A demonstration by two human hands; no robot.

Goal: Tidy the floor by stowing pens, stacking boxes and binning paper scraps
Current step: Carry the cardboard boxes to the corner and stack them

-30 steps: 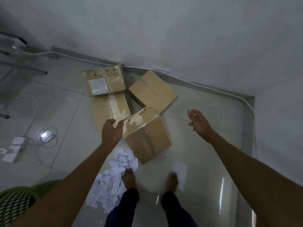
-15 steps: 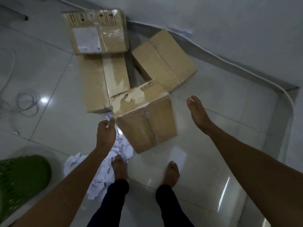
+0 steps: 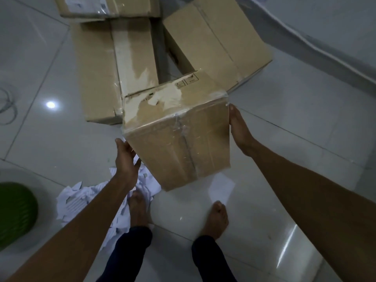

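We brace the taped box [image 3: 179, 143] between left hand [image 3: 126, 159], spread at its left edge, and right hand [image 3: 240, 129], flat against its right side, apparently to squeeze and lift it for stacking, paper scraps [image 3: 81, 198] lying below the left hand.

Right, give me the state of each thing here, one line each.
Near box, taped shut, between both hands.
Left hand, open, at the box's left edge.
Right hand, open, flat on its right side.
Left box, closed, lying flat on floor.
Right box, closed, on floor.
Scraps, heaped on floor, unbinned.
Sheet, flat on floor.
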